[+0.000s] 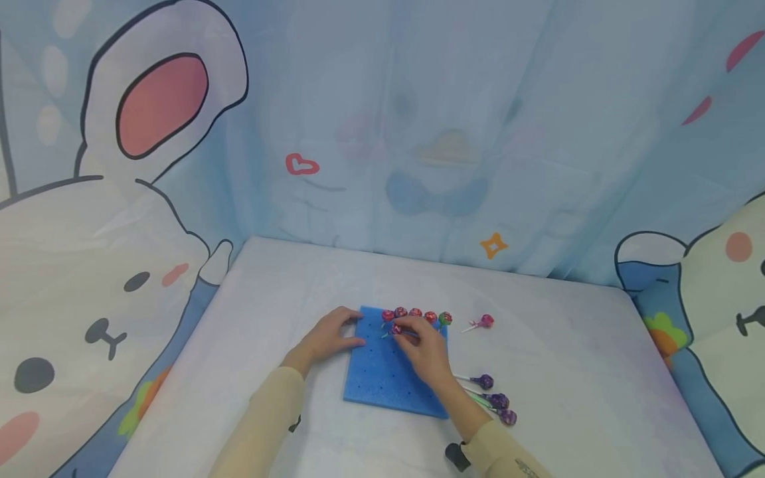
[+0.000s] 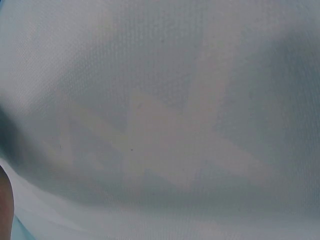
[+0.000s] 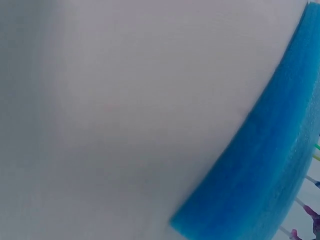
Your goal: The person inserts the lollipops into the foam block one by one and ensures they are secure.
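A blue foam board (image 1: 376,372) dotted with small holes lies on the table in the head view. Along its far edge stands a row of several lollipops (image 1: 416,313) in red, dark and green wrappers. My right hand (image 1: 427,352) is over the board and pinches a lollipop (image 1: 396,329) with a red-purple wrapper just in front of that row. The fingers partly hide its head; its stick slants down to the left. At the board's left edge, my left hand (image 1: 327,337) rests with thumb and fingers spread, touching the foam.
Right of the board lie several purple-wrapped lollipops (image 1: 496,400), and a pink one (image 1: 487,321) lies farther back. The white table (image 1: 568,365) meets a blue printed curtain (image 1: 358,99). The left wrist view shows mostly pale cloth (image 2: 160,140); the right wrist view, the board's thick side.
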### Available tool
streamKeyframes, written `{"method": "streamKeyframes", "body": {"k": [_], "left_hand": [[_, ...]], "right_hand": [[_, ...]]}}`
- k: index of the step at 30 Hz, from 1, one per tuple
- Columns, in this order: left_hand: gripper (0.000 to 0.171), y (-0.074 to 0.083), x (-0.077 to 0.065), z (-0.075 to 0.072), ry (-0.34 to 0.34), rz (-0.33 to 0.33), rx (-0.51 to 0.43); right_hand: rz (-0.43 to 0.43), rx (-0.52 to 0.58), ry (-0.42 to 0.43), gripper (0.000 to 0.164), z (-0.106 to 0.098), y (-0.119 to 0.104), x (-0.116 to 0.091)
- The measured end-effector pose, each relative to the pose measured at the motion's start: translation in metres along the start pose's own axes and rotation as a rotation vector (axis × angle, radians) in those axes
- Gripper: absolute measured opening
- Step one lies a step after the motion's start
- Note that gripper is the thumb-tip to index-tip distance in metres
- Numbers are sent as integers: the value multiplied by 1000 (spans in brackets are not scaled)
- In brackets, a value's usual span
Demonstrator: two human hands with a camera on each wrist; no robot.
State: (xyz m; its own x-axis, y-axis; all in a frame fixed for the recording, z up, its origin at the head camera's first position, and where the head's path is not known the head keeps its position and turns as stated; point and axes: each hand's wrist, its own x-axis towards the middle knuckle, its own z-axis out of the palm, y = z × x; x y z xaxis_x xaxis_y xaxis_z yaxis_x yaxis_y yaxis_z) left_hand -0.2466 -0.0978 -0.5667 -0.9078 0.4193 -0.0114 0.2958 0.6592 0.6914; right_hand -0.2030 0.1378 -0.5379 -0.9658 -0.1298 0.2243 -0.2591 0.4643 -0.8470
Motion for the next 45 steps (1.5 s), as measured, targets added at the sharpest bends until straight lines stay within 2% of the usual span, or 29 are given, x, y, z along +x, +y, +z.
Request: {"method": "streamKeyframes", "body": {"k": [8, 10, 21, 31, 38, 45], "left_hand": [[60, 1, -2, 0, 4, 0, 1], [60, 2, -2, 0, 8, 6, 3], [60, 0, -1, -1, 10, 23, 11], [60, -1, 1, -1, 16, 47, 17], [60, -1, 0, -1, 15, 43, 14], [60, 0, 0, -2, 7, 27, 10]], "right_hand": [[129, 4, 27, 29, 14, 1, 1], [135, -9, 36, 28, 17, -1, 0], [-35, -132, 56, 24, 23, 0, 1], [-99, -170, 55, 27, 20, 2, 0], [-155, -193, 42, 37, 15, 2, -4], [-216, -204, 67, 37, 5, -1, -11]]}}
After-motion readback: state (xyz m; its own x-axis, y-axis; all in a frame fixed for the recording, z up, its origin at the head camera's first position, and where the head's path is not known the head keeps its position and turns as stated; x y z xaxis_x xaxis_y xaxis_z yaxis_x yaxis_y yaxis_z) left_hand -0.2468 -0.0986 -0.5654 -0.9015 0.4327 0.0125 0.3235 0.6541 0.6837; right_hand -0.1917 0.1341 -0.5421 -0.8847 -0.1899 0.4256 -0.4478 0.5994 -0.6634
